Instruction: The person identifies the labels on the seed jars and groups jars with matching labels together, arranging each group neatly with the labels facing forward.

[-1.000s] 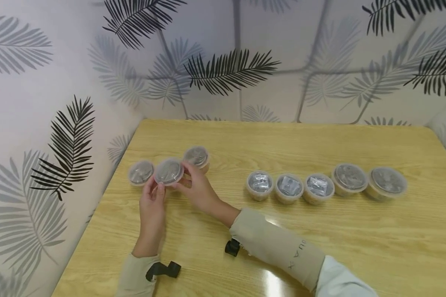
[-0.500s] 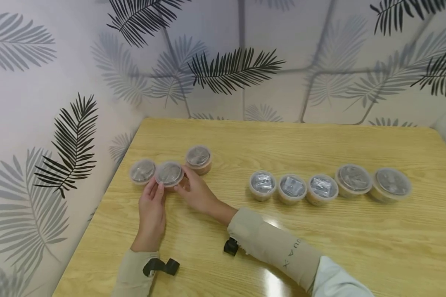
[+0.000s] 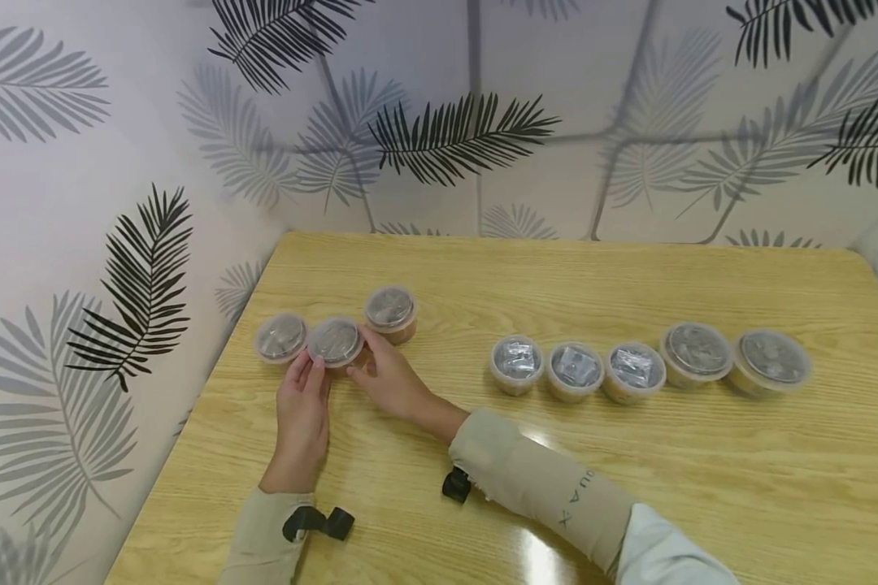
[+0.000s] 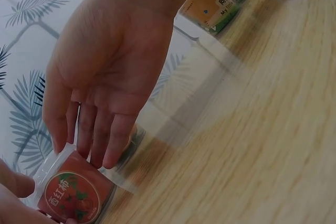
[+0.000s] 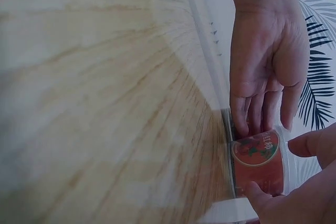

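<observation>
Both hands hold one round plastic tub (image 3: 336, 342) with a clear lid, near the table's left side. Its red label with a tomato picture shows on the tub (image 4: 74, 195) in the left wrist view. My left hand (image 3: 302, 414) grips its left side, thumb up at the lid's rim. Round the right side go the fingers of my right hand (image 3: 397, 383), opposite the left. A similar lidded tub (image 3: 281, 338) stands close by on the left. Another lidded tub (image 3: 391, 314) stands behind to the right. The held tub's base is hidden in the head view.
A row of several lidded tubs runs across the right half of the wooden table (image 3: 527, 284), from a small tub (image 3: 517, 366) to a wider tub (image 3: 771, 361). A leaf-patterned wall (image 3: 424, 203) borders the back and left.
The held tub has come down slightly and shifted a little away from the left tub, both hands moving with it. In the last half second it has barely moved.
</observation>
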Demonstrator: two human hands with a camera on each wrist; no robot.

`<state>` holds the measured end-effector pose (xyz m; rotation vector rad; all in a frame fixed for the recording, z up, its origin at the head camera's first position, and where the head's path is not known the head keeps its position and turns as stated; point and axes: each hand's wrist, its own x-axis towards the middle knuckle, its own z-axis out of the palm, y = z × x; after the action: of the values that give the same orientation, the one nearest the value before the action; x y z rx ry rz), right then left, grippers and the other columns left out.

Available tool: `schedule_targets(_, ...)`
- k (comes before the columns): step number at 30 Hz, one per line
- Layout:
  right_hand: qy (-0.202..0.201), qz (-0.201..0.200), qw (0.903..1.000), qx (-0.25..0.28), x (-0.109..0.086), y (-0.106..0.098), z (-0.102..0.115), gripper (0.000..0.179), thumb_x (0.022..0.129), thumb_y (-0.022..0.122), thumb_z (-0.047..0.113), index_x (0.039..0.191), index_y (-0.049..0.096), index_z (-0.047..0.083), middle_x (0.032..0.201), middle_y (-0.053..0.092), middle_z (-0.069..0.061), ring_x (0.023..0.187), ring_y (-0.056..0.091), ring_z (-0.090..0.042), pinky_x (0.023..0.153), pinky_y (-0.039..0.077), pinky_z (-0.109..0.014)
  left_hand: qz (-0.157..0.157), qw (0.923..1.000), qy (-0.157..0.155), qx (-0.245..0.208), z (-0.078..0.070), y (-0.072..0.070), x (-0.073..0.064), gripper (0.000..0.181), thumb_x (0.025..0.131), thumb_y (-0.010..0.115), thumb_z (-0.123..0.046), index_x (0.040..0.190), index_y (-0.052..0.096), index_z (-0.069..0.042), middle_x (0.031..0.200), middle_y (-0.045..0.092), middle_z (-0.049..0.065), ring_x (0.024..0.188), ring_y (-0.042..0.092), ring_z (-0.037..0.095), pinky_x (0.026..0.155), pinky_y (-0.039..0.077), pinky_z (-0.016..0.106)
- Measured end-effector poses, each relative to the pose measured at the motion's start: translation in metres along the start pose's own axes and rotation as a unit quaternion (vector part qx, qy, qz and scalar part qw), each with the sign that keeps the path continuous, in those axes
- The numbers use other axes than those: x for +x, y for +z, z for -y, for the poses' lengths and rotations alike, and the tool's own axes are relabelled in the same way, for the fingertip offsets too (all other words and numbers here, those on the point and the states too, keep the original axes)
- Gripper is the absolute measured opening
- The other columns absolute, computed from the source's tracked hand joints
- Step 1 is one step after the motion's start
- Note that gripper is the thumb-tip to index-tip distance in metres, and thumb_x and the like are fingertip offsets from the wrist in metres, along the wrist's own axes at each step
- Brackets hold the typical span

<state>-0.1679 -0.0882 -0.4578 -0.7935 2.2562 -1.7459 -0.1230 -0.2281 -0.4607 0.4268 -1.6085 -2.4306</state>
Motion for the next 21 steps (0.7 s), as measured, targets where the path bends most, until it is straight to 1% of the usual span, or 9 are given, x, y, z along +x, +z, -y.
schedule_targets(2,0.005,0.003,1.0000,0.000,-0.0003,0.0000,0.0009,0.063,0.093,0.056,0.006,0.146,0.022,0.002,0.146,0.032,-0.011,0.130,0.036,-0.019,0.097,0.041,-0.042,-0.002,1.0000,-0.004,0.000,0.0000,-0.0005,0.0003,0.051,0.100,0.038,-0.006,0.144,0.017,0.005,0.145,0.024,0.017,0.133,0.028,0.018,0.106,0.027,0.025)
schedule_targets(8,0.014,0.014,0.9997,0.013,-0.0007,-0.0010,0.0025,0.063,0.093,0.055,0.007,0.146,0.021,0.002,0.147,0.031,-0.011,0.131,0.035,-0.020,0.099,0.039,-0.043,-0.012,0.9999,-0.006,0.007,-0.0020,0.0002,0.0012,0.049,0.100,0.038,-0.006,0.144,0.018,0.004,0.147,0.024,0.015,0.134,0.028,0.016,0.105,0.028,0.024)
schedule_targets(12,0.018,0.022,0.9995,0.016,-0.0005,-0.0014,0.0020,0.062,0.094,0.055,0.009,0.146,0.021,0.003,0.147,0.031,-0.010,0.131,0.034,-0.020,0.100,0.038,-0.043,-0.015,0.9998,-0.007,0.004,-0.0033,0.0007,0.0003,0.050,0.100,0.037,-0.005,0.145,0.017,0.004,0.148,0.022,0.015,0.135,0.026,0.017,0.105,0.028,0.024)
schedule_targets(15,0.017,0.023,0.9995,0.011,-0.0005,-0.0012,0.0017,0.062,0.094,0.055,0.008,0.146,0.021,0.002,0.147,0.031,-0.010,0.131,0.034,-0.019,0.099,0.038,-0.042,-0.013,0.9999,-0.007,0.005,-0.0034,0.0005,-0.0010,0.050,0.100,0.037,-0.005,0.145,0.016,0.004,0.148,0.021,0.016,0.135,0.025,0.017,0.105,0.028,0.024)
schedule_targets(21,0.013,0.026,0.9996,-0.002,-0.0011,-0.0013,0.0019,0.063,0.093,0.056,0.006,0.146,0.021,0.001,0.147,0.031,-0.009,0.130,0.035,-0.018,0.097,0.041,-0.042,-0.014,0.9998,-0.006,0.008,-0.0032,-0.0004,-0.0019,0.048,0.100,0.037,-0.006,0.144,0.019,0.005,0.147,0.023,0.016,0.134,0.027,0.017,0.105,0.028,0.025)
